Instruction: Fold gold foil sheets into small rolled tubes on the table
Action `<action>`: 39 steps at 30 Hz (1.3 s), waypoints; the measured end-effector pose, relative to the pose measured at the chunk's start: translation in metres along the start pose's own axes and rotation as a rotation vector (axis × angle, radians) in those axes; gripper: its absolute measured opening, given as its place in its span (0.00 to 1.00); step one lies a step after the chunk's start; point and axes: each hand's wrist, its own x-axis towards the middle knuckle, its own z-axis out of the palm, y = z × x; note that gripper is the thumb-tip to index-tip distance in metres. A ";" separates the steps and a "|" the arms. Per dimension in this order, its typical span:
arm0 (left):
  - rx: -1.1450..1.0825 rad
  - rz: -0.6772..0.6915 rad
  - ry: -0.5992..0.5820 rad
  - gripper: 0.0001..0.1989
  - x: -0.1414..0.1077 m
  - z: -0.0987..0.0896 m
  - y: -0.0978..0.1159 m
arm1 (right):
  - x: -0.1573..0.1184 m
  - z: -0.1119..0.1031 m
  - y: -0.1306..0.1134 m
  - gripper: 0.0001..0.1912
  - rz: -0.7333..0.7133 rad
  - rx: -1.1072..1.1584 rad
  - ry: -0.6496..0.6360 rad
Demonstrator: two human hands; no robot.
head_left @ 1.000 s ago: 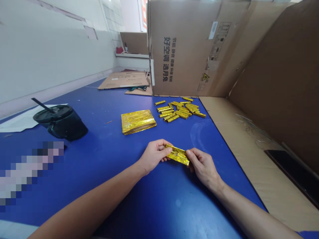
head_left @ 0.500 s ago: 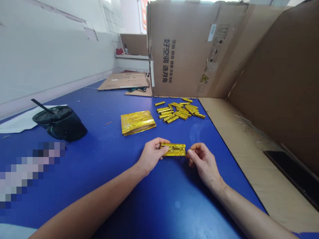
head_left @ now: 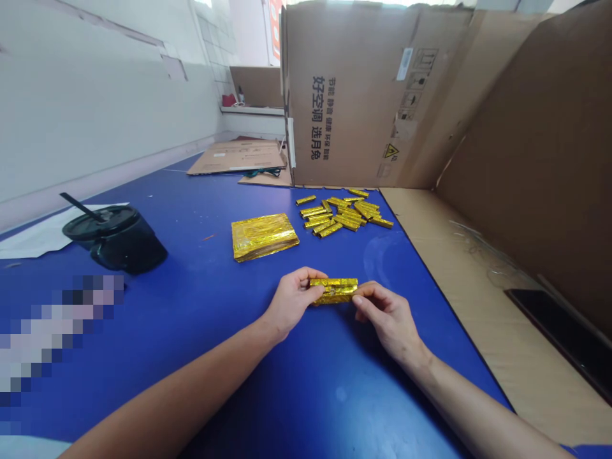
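Observation:
Between my hands is a partly folded piece of shiny gold foil paper [head_left: 340, 290], with lengthwise creases and raised long edges. My left hand [head_left: 292, 298] pinches its left end, thumb on top. At the right end, the thumb and fingers of my right hand [head_left: 382, 309] close on its lower corner. Beyond them lies a stack of flat gold foil sheets [head_left: 264, 236]. Farther right is a loose pile of narrow folded gold foil strips [head_left: 349, 213].
A dark lidded cup [head_left: 122, 239] with a straw stands at the left on the blue table [head_left: 201, 357]. A large cardboard box [head_left: 363, 95] walls off the back, with cardboard [head_left: 478, 268] along the right edge. Flat cardboard pieces [head_left: 239, 155] lie at the far left.
My right hand has moved slightly left, from beside the foil paper onto its right end. The foil's long edges now stand up more, folded closer together. My left hand keeps its hold.

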 end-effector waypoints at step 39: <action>-0.375 -0.223 0.058 0.05 -0.002 0.003 0.001 | 0.006 -0.004 0.004 0.11 0.082 0.347 0.129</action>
